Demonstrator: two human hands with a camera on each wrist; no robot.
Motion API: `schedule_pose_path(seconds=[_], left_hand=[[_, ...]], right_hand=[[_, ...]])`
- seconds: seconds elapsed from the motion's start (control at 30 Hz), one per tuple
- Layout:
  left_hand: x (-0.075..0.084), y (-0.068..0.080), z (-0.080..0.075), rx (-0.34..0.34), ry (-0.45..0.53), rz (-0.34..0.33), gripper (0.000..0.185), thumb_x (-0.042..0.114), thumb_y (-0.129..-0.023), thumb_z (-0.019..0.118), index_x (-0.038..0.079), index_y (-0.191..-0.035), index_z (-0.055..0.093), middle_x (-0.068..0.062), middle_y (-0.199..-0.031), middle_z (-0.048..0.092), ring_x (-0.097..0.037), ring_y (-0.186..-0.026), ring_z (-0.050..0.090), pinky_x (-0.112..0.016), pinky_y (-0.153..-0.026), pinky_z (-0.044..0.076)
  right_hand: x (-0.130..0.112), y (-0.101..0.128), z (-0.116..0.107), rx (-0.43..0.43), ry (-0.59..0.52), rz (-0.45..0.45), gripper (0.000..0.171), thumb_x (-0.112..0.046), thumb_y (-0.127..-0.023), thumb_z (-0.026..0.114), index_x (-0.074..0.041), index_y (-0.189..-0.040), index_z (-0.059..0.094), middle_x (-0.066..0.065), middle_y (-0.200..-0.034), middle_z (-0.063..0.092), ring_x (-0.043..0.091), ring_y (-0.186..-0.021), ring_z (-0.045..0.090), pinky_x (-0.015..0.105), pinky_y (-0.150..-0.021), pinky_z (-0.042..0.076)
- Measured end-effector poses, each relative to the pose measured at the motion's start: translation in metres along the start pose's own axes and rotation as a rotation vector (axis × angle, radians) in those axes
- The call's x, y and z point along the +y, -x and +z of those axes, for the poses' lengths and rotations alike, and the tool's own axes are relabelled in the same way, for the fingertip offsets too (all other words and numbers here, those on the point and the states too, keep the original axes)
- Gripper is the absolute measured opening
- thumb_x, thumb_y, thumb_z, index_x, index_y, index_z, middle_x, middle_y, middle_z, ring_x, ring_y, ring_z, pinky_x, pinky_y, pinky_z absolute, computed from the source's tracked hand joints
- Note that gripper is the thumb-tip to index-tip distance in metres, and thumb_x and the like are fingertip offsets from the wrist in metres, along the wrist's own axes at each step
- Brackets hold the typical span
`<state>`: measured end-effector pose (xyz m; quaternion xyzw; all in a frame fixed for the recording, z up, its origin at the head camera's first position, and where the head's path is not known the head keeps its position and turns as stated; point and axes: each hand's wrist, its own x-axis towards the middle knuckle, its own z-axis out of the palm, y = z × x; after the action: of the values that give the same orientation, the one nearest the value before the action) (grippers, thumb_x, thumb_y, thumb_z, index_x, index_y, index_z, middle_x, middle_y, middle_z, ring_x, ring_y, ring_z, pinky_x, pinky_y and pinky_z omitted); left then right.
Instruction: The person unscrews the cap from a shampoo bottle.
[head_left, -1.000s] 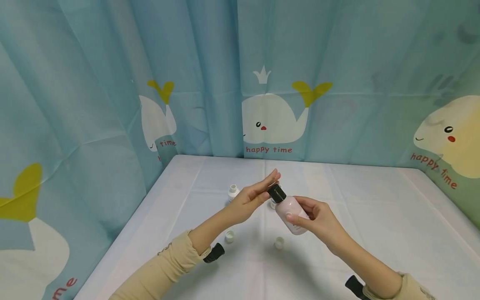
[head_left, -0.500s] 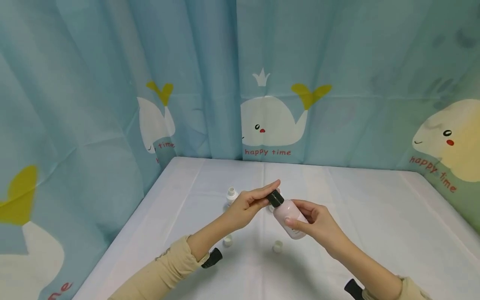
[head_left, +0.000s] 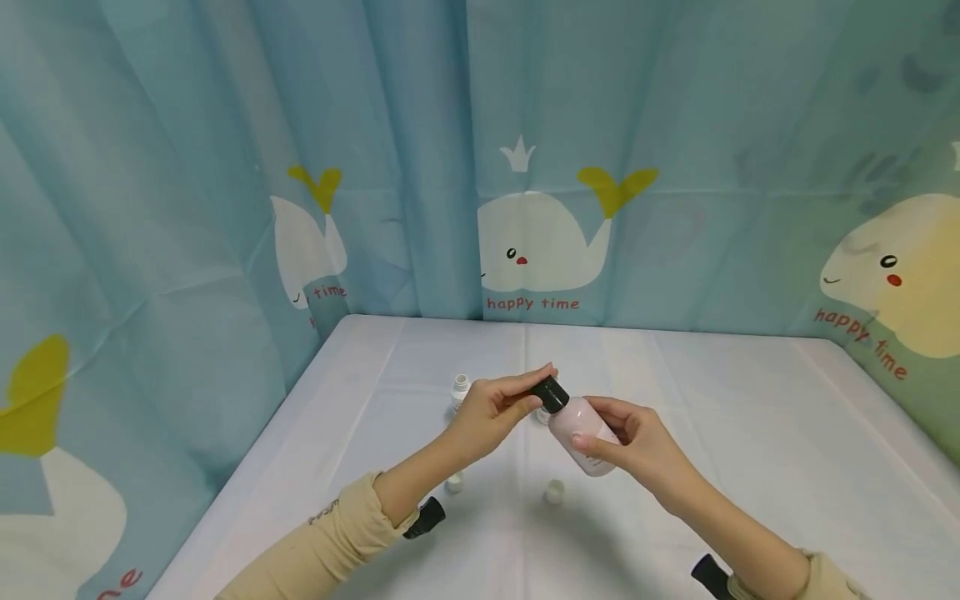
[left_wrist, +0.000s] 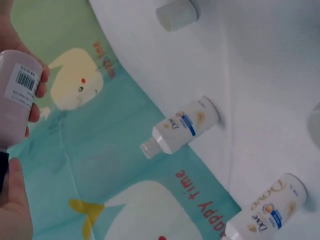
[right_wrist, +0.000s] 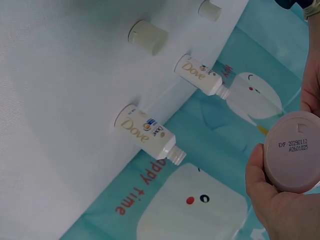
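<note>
Left hand has curled its fingers down onto the black cap since the earlier frame, now pinching it. Right hand grips the pink bottle, tilted, above the desk.

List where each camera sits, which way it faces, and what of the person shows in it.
Head: worn high, looks forward and down at the table and whale curtain; shows both forearms, the left hand gripping the black cap, the right hand holding the pink bottle.
Left wrist: looks past the left hand's edge toward two white Dove bottles; shows fingers on the pink bottle.
Right wrist: looks past the right palm at the pink bottle's base.
Shared: both wrist views show the pink bottle, the Dove bottles and loose white caps.
</note>
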<state>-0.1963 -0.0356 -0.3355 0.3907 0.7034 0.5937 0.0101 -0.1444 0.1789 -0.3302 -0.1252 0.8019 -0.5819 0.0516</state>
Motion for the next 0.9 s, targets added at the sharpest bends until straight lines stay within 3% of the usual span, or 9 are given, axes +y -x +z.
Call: schedule_pose_path(seconds=[0.23, 0.37, 0.57, 0.63, 0.8, 0.9], left_hand=[[0.007, 0.009, -0.005, 0.063, -0.062, -0.134, 0.04, 0.013, -0.089, 0.064, 0.002, -0.127, 0.059, -0.015, -0.124, 0.063, -0.025, -0.103, 0.067, -0.024, -0.085, 0.055], [0.01, 0.008, -0.003, 0.123, -0.105, -0.14, 0.033, 0.014, -0.086, 0.069, 0.003, -0.117, 0.065, -0.014, -0.113, 0.068, -0.022, -0.094, 0.069, -0.022, -0.079, 0.056], [0.009, 0.002, 0.002, 0.195, -0.074, -0.131, 0.017, 0.012, -0.081, 0.073, -0.001, -0.089, 0.065, -0.018, -0.095, 0.069, -0.012, -0.076, 0.068, -0.022, -0.069, 0.057], [0.008, 0.0, 0.003, 0.214, -0.068, -0.126, 0.023, 0.018, -0.081, 0.074, -0.001, -0.081, 0.06, -0.018, -0.088, 0.068, -0.006, -0.068, 0.064, -0.019, -0.063, 0.054], [0.011, -0.004, 0.004, 0.228, -0.101, -0.115, 0.06, 0.059, -0.076, 0.064, 0.001, -0.067, 0.051, -0.014, -0.065, 0.06, -0.003, -0.053, 0.044, -0.017, -0.048, 0.033], [0.013, -0.005, 0.004, 0.192, -0.116, -0.135, 0.075, 0.075, -0.07, 0.053, 0.0, -0.071, 0.057, -0.015, -0.07, 0.065, -0.006, -0.057, 0.053, -0.017, -0.052, 0.043]], right_hand=[[-0.001, 0.003, 0.005, -0.028, -0.019, 0.009, 0.055, -0.016, -0.085, 0.07, 0.007, -0.13, 0.049, 0.025, -0.124, 0.058, 0.007, -0.091, 0.063, 0.025, -0.077, 0.056], [-0.002, 0.004, 0.005, -0.03, -0.009, 0.004, 0.055, -0.016, -0.085, 0.069, 0.006, -0.131, 0.049, 0.024, -0.124, 0.058, 0.007, -0.09, 0.063, 0.025, -0.076, 0.056], [-0.004, 0.005, 0.004, -0.04, 0.006, -0.012, 0.054, -0.016, -0.086, 0.068, 0.007, -0.131, 0.048, 0.025, -0.122, 0.059, 0.004, -0.09, 0.063, 0.024, -0.075, 0.056], [-0.005, 0.005, 0.004, -0.045, 0.007, -0.021, 0.054, -0.016, -0.087, 0.068, 0.007, -0.131, 0.048, 0.025, -0.121, 0.059, 0.003, -0.09, 0.063, 0.024, -0.075, 0.056], [-0.009, 0.005, 0.005, -0.047, 0.011, -0.034, 0.054, -0.016, -0.087, 0.067, 0.007, -0.131, 0.048, 0.025, -0.12, 0.06, 0.003, -0.09, 0.063, 0.024, -0.075, 0.056], [-0.01, 0.005, 0.005, -0.046, 0.01, -0.029, 0.055, -0.016, -0.087, 0.068, 0.007, -0.132, 0.047, 0.025, -0.121, 0.059, 0.004, -0.09, 0.063, 0.024, -0.076, 0.056]])
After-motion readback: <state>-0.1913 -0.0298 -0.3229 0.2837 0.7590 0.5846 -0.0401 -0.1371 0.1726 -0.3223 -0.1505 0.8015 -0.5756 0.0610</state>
